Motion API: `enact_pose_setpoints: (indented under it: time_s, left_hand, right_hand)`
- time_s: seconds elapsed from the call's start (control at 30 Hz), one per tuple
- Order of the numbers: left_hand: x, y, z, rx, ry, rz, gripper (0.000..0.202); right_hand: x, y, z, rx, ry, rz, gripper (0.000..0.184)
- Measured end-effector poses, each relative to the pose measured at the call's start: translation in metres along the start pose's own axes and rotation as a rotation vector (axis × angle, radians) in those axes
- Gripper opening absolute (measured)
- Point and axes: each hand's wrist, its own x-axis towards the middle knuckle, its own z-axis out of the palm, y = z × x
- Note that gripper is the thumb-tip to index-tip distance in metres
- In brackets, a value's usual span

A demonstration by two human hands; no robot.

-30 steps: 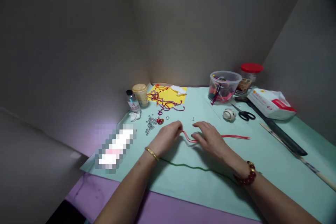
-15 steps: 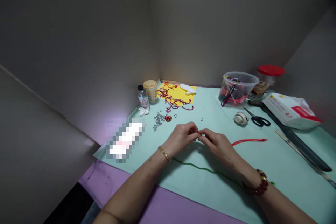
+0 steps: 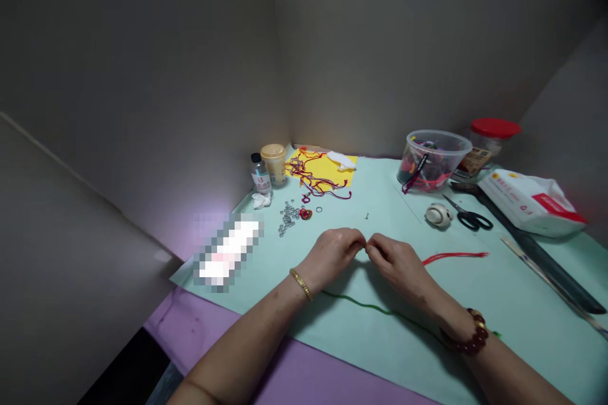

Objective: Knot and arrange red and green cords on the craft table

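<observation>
My left hand (image 3: 336, 252) and my right hand (image 3: 396, 262) meet above the table, both closed in a pinch with their fingertips touching. Between the fingertips is a bit of red cord, mostly hidden by the fingers. A length of red cord (image 3: 453, 255) comes out from behind my right hand and lies towards the right. Below both hands a green cord (image 3: 363, 305) runs across the mat and passes under my right forearm. A tiny metal piece (image 3: 367, 216) lies just beyond the fingertips.
Left of my hands lie many small rings (image 3: 287, 218), a coiled multicoloured cord (image 3: 306, 214) and a blurred-out bright rectangle (image 3: 230, 252). A bottle (image 3: 261, 178) and lidded cup (image 3: 274, 164) stand behind. On the right are a clear tub (image 3: 434, 161), scissors (image 3: 470, 218) and a tissue pack (image 3: 532, 202).
My fingertips have drawn closer together and bent downwards, so the red between them is now hardly visible. The view has shifted slightly; the things on the table lie as before.
</observation>
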Motion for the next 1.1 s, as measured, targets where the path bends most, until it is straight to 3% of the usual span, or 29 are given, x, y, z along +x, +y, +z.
enact_pose_setpoints:
  time_s: [0.17, 0.43, 0.53, 0.73, 0.87, 1.0, 1.1]
  left_hand:
    - [-0.001, 0.000, 0.002, -0.003, 0.058, -0.002, 0.013]
    - [-0.002, 0.000, -0.004, 0.098, -0.004, 0.044, 0.022]
    - [-0.001, 0.003, -0.006, -0.008, -0.001, 0.040, 0.019]
    - [-0.002, 0.008, -0.006, -0.281, 0.037, -0.131, 0.010]
    - [-0.002, 0.007, -0.003, -0.463, 0.053, -0.167, 0.012]
    - [0.002, -0.007, -0.003, -0.578, 0.173, -0.213, 0.013]
    - [0.007, -0.024, -0.006, -0.559, 0.270, -0.292, 0.016]
  right_hand:
    - [-0.001, -0.001, 0.001, 0.001, 0.031, -0.026, 0.023]
    - [-0.001, 0.001, -0.008, 0.069, 0.005, -0.066, 0.026]
    - [0.000, 0.000, -0.015, 0.116, -0.015, -0.075, 0.026]
    - [-0.002, -0.002, -0.020, 0.094, -0.022, -0.081, 0.027]
    - [-0.002, -0.002, -0.021, 0.129, -0.034, -0.057, 0.027]
    - [0.001, -0.001, -0.029, 0.235, -0.022, 0.048, 0.030]
    - [0.004, 0.003, -0.043, 0.453, -0.080, 0.176, 0.031]
